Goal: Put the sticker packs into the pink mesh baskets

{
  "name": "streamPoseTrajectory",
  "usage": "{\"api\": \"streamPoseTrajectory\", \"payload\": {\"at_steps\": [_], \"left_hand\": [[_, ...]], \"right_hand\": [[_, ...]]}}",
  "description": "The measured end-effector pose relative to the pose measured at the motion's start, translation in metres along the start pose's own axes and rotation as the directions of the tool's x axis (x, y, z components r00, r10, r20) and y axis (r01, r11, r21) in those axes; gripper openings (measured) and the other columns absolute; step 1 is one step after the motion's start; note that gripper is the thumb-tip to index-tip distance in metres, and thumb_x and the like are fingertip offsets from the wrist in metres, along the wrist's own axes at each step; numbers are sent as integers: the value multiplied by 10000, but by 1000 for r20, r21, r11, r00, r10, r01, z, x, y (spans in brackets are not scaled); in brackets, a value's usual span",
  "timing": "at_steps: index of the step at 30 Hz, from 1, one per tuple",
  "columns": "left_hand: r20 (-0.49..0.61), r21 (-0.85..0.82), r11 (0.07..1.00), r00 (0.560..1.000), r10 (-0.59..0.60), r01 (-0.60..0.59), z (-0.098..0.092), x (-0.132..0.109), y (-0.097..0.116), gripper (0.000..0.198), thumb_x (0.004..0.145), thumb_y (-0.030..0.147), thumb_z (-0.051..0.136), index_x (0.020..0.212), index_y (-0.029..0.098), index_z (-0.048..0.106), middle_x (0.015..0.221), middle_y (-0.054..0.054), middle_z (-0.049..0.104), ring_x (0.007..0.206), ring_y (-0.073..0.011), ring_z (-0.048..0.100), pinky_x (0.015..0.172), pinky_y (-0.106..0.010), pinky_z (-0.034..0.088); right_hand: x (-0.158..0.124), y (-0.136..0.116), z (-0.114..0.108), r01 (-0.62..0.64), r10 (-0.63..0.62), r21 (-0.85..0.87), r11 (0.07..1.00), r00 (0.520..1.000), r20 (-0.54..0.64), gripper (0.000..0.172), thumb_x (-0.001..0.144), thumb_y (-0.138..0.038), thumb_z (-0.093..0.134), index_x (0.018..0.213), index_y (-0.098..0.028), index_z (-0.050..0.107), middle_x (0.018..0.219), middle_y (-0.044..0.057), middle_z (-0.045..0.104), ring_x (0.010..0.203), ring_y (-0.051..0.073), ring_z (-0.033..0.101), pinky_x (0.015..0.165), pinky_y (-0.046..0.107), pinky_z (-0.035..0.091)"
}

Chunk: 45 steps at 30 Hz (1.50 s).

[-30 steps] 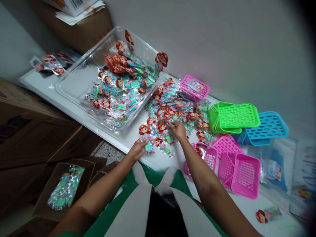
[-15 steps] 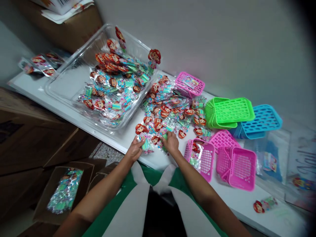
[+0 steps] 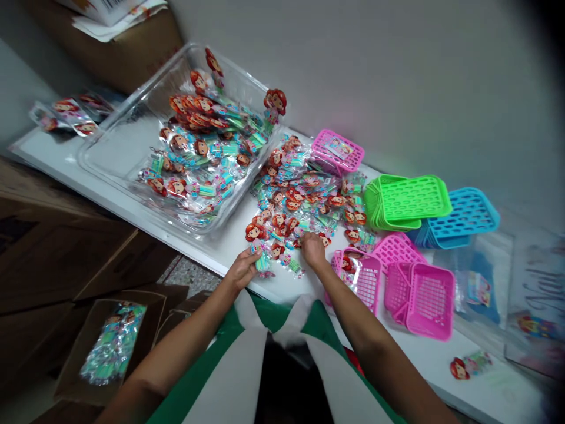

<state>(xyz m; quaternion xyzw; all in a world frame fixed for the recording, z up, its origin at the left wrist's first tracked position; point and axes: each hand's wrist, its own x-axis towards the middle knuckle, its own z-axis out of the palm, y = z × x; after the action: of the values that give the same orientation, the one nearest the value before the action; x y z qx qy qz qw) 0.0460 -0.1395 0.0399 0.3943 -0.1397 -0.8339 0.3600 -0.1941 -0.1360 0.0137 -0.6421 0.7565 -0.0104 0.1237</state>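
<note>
My left hand [image 3: 243, 268] is closed on a clear packet [image 3: 261, 259] with a red-haired cartoon figure at its top and green-turquoise contents, held upright near the table's front edge. My right hand [image 3: 313, 251] has its fingers curled down at the front of a loose pile of like packets [image 3: 304, 194]; what its fingertips hold, if anything, is hidden. Just right of that hand stands a pink basket [image 3: 369, 285] with some packets inside. Between the hands, a few packets [image 3: 289, 260] lie on the white table [image 3: 282, 288].
A big clear tub [image 3: 110, 150] of packets stands at the left. To the right are green baskets [image 3: 415, 200], blue baskets [image 3: 468, 215] and more pink baskets [image 3: 430, 300]. A lone packet [image 3: 470, 365] lies at far right. An open carton [image 3: 73, 353] of packets sits below left.
My right hand has moved right, away from the packet beside my left hand, and its fingers are curled more. My left hand still holds its packet, shifted slightly right.
</note>
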Motion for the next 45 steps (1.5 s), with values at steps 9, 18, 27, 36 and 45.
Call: {"api": "streamPoseTrajectory", "payload": {"at_steps": [9,18,27,36,45], "left_hand": [[135,-1,996,987,84,-85,6,0,-2,291,780,180,693,1062,156,622,973,-63,710,911,-186,663,850,-302,514],[-95,-70,991,989,110,-117,-14,-12,7,295,736,92,709,1012,163,631,875,-17,713,725,-120,660,741,-238,523],[104,-106,990,989,109,-98,1,-3,1,265,790,195,681,1038,110,643,974,-101,715,954,-231,661,908,-367,496],[-101,-45,990,986,131,-136,-19,-15,4,470,725,200,749,1153,185,555,975,-57,710,860,-193,692,791,-313,552],[16,-110,991,997,74,-72,-12,-13,6,272,768,222,705,997,87,649,931,-127,719,966,-267,665,877,-387,523]], "right_hand": [[-20,-48,-14,164,-390,757,633,912,128,274,945,-339,368,866,-168,567,762,26,574,720,167,527,680,269,422],[51,5,-33,185,-184,-52,981,983,13,212,907,-213,497,1064,-126,610,1089,170,584,1063,285,476,947,400,299],[-22,-69,-11,175,-215,663,728,976,-21,324,981,-345,323,1173,-166,513,867,36,628,752,163,573,680,249,432],[19,-18,-14,85,-85,3,996,993,-81,352,868,-259,567,1187,-114,539,1211,179,523,1109,294,433,929,383,310],[4,-31,-23,102,-85,272,957,994,-74,347,983,-293,320,1250,-102,430,842,70,630,758,197,559,774,321,399]]}}
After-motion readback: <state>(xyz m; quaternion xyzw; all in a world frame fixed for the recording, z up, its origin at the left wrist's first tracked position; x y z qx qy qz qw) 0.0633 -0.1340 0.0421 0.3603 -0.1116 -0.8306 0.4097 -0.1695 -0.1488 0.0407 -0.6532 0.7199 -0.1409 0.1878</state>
